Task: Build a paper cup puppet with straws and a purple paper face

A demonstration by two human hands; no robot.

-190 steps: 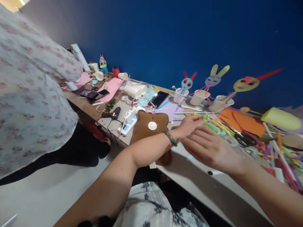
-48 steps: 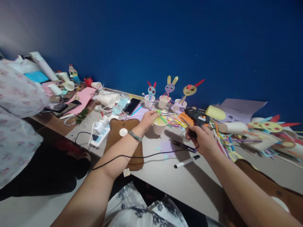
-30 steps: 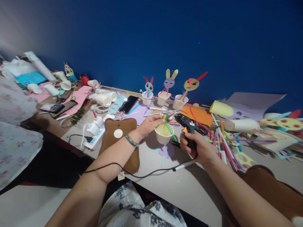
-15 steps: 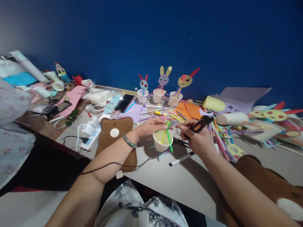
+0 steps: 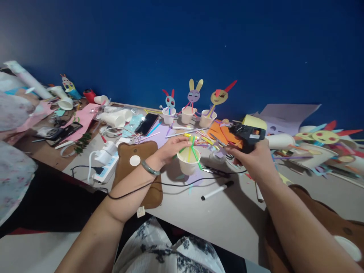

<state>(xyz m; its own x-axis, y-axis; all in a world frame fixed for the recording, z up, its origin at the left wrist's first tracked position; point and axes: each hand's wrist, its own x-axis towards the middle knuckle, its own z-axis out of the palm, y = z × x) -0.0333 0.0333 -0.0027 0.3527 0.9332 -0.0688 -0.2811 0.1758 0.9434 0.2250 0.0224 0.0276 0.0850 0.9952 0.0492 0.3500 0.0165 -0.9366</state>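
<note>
My left hand (image 5: 174, 148) is closed in a pinch on the top of green and yellow strips (image 5: 195, 152) joined together. They stand in a white paper cup (image 5: 187, 167), and one green end hangs over its rim. Whether they are straws or paper I cannot tell. To the right, my right hand (image 5: 257, 159) is wrapped round a black glue gun (image 5: 248, 135), raised above the table. Its black cord (image 5: 173, 184) runs leftward across my left forearm. A capped marker (image 5: 216, 191) lies just below the cup.
Behind stand three cups with paper rabbit figures (image 5: 193, 96). A phone (image 5: 147, 124), a power strip (image 5: 107, 170) and a brown bear-shaped pouch (image 5: 121, 163) lie left. More cups and paper figures (image 5: 330, 137) crowd the right. Another person's sleeve (image 5: 14, 113) is at far left.
My right hand has moved the glue gun away from the strips, up and to the right. The strips stay pinched in my left hand; the view has shifted slightly.
</note>
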